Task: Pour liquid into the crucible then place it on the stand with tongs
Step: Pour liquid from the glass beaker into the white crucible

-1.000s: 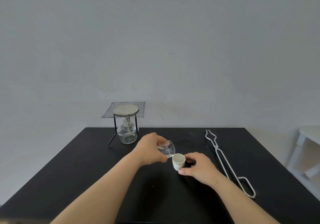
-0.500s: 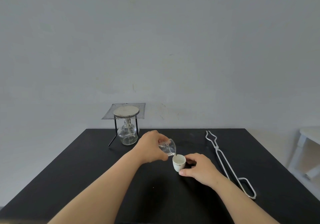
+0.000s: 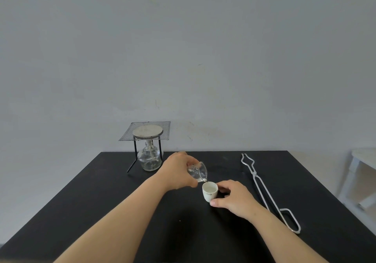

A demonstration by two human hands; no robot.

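A small white crucible (image 3: 209, 193) stands upright on the black table (image 3: 101, 201). My right hand (image 3: 234, 198) grips it from the right side. My left hand (image 3: 177, 171) holds a small glass beaker (image 3: 198, 171) tilted far over, its lip right above the crucible's rim, with clear liquid at the spout. At the back left stands a tripod stand (image 3: 147, 133) topped with wire gauze and a round pad. Metal tongs (image 3: 264, 187) lie flat on the table to the right of my right hand.
A glass spirit burner (image 3: 149, 159) sits under the stand between its black legs. A grey wall rises behind the table. A white piece of furniture (image 3: 364, 173) stands beyond the table's right edge.
The beaker stays tipped over the crucible in almost the same pose. Both hands have hardly shifted; only the view has drifted slightly.
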